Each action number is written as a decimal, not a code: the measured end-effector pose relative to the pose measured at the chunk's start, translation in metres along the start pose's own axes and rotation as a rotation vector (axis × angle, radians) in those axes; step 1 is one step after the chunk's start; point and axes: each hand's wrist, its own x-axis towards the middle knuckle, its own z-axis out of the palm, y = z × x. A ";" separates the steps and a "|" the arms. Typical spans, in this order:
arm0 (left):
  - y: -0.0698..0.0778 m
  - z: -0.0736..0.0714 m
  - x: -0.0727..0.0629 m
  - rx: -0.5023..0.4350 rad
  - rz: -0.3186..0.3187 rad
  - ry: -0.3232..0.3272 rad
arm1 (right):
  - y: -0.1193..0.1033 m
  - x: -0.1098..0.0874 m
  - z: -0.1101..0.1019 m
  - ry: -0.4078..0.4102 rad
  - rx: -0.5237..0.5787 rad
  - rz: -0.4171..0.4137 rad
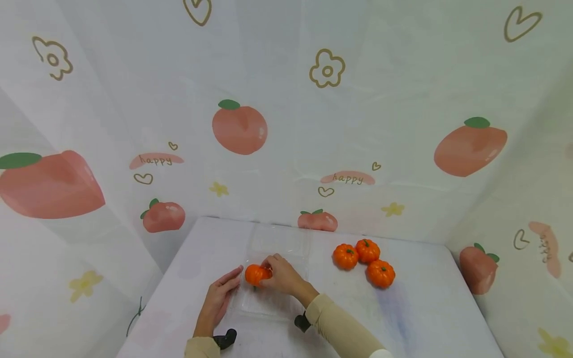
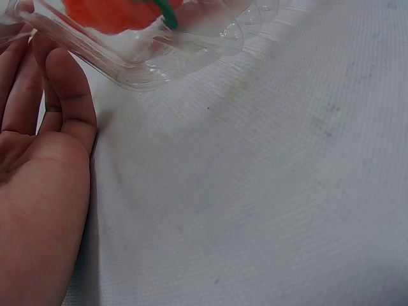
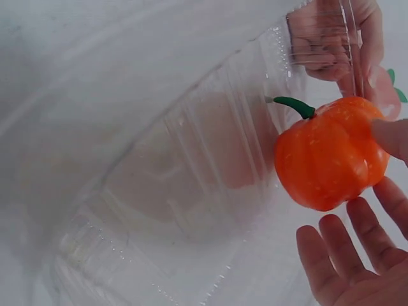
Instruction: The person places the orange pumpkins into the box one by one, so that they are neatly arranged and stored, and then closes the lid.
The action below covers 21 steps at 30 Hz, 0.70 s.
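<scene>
A small orange toy pumpkin (image 1: 254, 274) with a green stem is inside a clear plastic clamshell box (image 1: 261, 312), near its left wall. My right hand (image 1: 282, 276) pinches it between thumb and fingertips; in the right wrist view the pumpkin (image 3: 328, 159) lies on its side, stem sideways, with the other fingers spread loosely. At the box's left side, my left hand (image 1: 218, 297) rests with fairly straight fingers against the outer wall. The left wrist view has that hand (image 2: 48, 153) beside the transparent edge, part of it cut off by the frame.
Three more orange pumpkins stand grouped on the white table to the right: one on the left (image 1: 345, 257), one behind (image 1: 368, 251), one in front (image 1: 381, 274). The box's raised lid (image 1: 279, 242) extends toward the back. Printed cloth walls (image 1: 286, 164) surround the table.
</scene>
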 end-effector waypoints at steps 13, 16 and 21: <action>0.000 0.000 0.000 -0.027 -0.003 -0.004 | 0.001 0.000 0.000 0.002 -0.068 -0.049; 0.001 0.000 0.000 -0.023 -0.003 -0.002 | -0.001 0.000 -0.004 0.007 -0.089 -0.046; 0.001 0.000 0.000 0.013 -0.002 -0.005 | -0.006 -0.001 -0.010 0.044 -0.119 -0.065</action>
